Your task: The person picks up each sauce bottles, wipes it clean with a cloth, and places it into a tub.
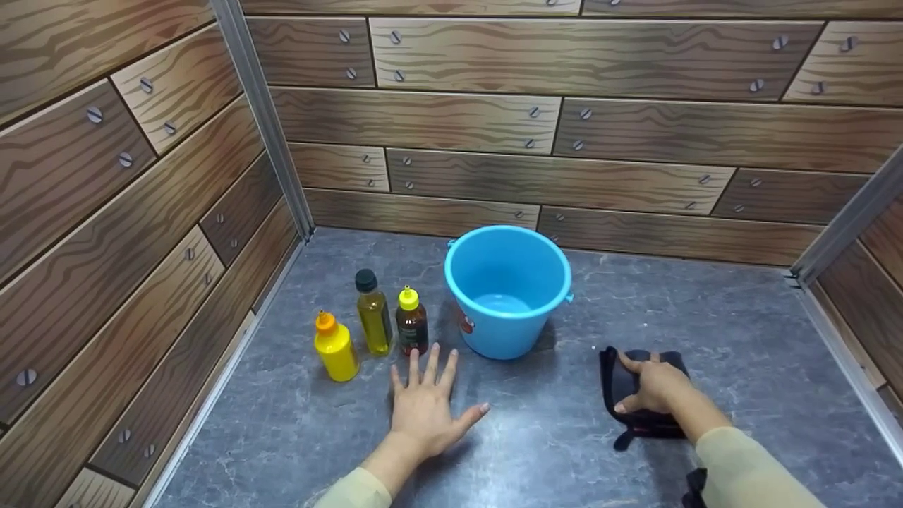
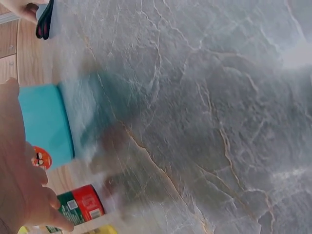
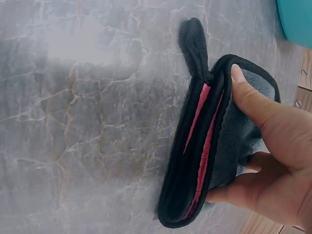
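My right hand (image 1: 659, 388) grips a dark folded cloth (image 3: 234, 141) on the tabletop, thumb and fingers spread across its top. The cloth has black edging, a pink inner layer and a hanging loop (image 3: 194, 46). My left hand (image 1: 423, 413) is held palm down with its fingers spread, holding nothing, just in front of the bottles. Nearest to it stands a brown sauce bottle with a yellow cap (image 1: 411, 321). Beside that are an oil bottle with a dark cap (image 1: 374, 317) and a yellow squeeze bottle with an orange cap (image 1: 337, 351), both upright.
A blue bucket (image 1: 504, 331) stands upright behind and between the hands, right of the bottles; its inside shows no contents. The grey marbled surface (image 1: 550, 437) is bounded by wood-patterned walls (image 1: 451, 116) at the back and both sides.
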